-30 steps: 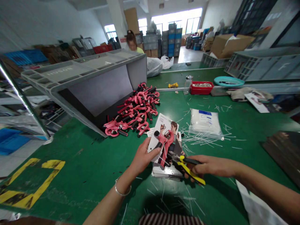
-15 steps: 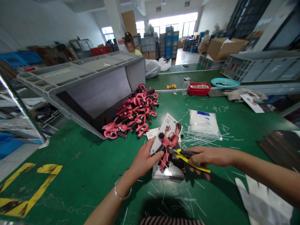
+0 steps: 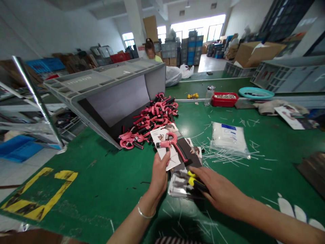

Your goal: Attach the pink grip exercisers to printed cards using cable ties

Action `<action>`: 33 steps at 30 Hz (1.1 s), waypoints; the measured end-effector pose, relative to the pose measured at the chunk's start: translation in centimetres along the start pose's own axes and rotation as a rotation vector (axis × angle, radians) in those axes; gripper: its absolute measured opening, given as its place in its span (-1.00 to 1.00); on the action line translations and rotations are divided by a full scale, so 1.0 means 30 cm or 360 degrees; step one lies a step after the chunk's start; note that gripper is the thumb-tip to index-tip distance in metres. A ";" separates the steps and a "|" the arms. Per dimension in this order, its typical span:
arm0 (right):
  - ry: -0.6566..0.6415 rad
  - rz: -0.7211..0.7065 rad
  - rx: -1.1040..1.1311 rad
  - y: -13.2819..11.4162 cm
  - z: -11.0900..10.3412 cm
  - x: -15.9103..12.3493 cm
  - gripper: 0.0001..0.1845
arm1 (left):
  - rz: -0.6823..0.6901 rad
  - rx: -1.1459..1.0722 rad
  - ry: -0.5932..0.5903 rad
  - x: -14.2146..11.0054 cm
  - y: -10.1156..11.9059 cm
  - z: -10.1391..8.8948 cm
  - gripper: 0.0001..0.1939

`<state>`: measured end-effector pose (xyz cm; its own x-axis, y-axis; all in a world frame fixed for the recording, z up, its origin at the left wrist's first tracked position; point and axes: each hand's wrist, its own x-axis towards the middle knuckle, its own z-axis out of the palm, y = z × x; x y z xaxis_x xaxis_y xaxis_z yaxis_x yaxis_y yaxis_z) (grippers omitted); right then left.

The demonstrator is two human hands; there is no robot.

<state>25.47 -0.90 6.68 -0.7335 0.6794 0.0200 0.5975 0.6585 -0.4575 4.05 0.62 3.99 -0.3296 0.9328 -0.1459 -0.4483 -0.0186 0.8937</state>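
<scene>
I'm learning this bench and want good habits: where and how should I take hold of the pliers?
Take the pliers by their yellow-and-black handles, probably best from the right: the handles run toward the right hand, which partly covers them, while the metal head points left, over the stacked cards.

The table (image 3: 122, 176) is green, and the large crate (image 3: 106, 76) is grey. To the right of this crate, the held hand grip (image 3: 167, 143) is pink with black, its card (image 3: 175, 159) white and dark, the pliers (image 3: 191, 181) yellow and black. Nearer than the crate, the tape (image 3: 61, 189) is yellow, partly black-striped.
</scene>
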 end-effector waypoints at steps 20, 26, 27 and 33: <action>0.0156 0.0130 0.0411 0.017 0.108 0.055 -0.64 | 0.0271 0.0267 0.0052 -0.030 -0.079 -0.004 -0.56; -0.0021 -0.0048 0.0589 0.002 0.094 -0.072 -0.58 | 0.0201 0.0360 0.0115 0.038 -0.034 -0.110 -0.54; 0.0119 0.0102 0.0552 0.046 0.103 -0.102 -0.61 | 0.0187 0.0363 0.0121 0.043 -0.017 -0.136 -0.53; 0.0490 0.0819 -0.0109 0.417 0.201 -0.338 -0.51 | 0.0049 0.0560 0.0431 0.018 0.124 -0.428 -0.53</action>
<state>38.42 -1.50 -4.59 -0.2233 0.9721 0.0725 0.8779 0.2328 -0.4185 -8.48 -3.56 1.79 -0.5650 0.8050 -0.1812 -0.1401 0.1228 0.9825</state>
